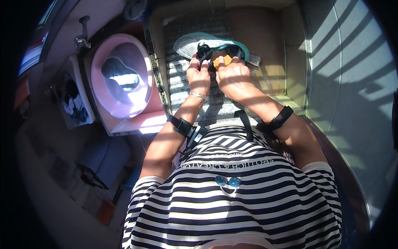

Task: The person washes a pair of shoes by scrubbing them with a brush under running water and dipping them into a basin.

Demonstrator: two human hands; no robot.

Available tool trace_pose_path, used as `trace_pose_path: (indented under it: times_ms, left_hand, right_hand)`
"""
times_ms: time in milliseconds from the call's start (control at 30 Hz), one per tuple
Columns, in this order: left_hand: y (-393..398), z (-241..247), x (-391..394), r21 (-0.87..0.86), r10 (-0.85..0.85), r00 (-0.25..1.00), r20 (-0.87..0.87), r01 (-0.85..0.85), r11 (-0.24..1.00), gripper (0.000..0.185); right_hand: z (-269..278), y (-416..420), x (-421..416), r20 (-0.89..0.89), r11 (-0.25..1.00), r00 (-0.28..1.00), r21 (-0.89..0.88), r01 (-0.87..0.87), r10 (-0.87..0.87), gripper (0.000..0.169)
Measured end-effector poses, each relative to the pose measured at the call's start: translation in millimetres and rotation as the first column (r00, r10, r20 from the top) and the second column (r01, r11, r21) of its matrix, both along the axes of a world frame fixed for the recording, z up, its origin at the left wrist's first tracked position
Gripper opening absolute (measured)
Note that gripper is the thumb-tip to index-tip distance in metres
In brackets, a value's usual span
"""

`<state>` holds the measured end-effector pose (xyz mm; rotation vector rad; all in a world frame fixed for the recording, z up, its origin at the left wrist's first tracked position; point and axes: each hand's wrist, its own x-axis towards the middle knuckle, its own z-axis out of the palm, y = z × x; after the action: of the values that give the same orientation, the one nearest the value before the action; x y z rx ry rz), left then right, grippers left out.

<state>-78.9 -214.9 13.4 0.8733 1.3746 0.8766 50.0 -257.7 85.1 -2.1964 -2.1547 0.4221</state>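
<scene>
A white and teal sneaker [189, 46] lies on its side across a ribbed stone washboard [177, 90], its patterned sole edge to the left and its opening turned towards me. My left hand [199, 73] pinches the black laces and tongue [203, 49] at the front of the opening. In my right hand [234, 73] an orange-tan piece [225, 60] is held at the shoe's opening, fingertips on top of it; whether it is an insole or lining I cannot tell. The fingers hide part of the shoe's near side.
Left of the washboard stands a pink basin [96, 68] holding water and a dark shape. A tap [82, 43] is on the wall beyond. Further left, a white tub [88, 110] contains cloth. A block-like object [255, 59] protrudes beside the shoe. A tiled wall [351, 93] rises at right.
</scene>
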Motion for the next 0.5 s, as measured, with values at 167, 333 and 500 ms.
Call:
trace_pose_path:
  times_ms: [167, 333, 500]
  left_hand:
    - [42, 36, -2, -0.144, 0.125, 0.975, 0.185, -0.099, 0.985, 0.013]
    - [41, 33, 0, -0.148, 0.017, 0.992, 0.122, 0.001, 0.989, 0.011]
    - [43, 39, 6, 0.088, -0.426, 0.852, -0.303, 0.47, 0.878, 0.014]
  right_hand:
    - [2, 5, 45, 0.134, 0.993, 0.984, -0.026, -0.114, 0.116, 0.046]
    - [36, -11, 58, -0.118, 0.982, 0.982, -0.097, -0.161, 0.15, 0.049]
    - [18, 24, 15, -0.005, 0.996, 1.0, -0.081, -0.03, 0.03, 0.044]
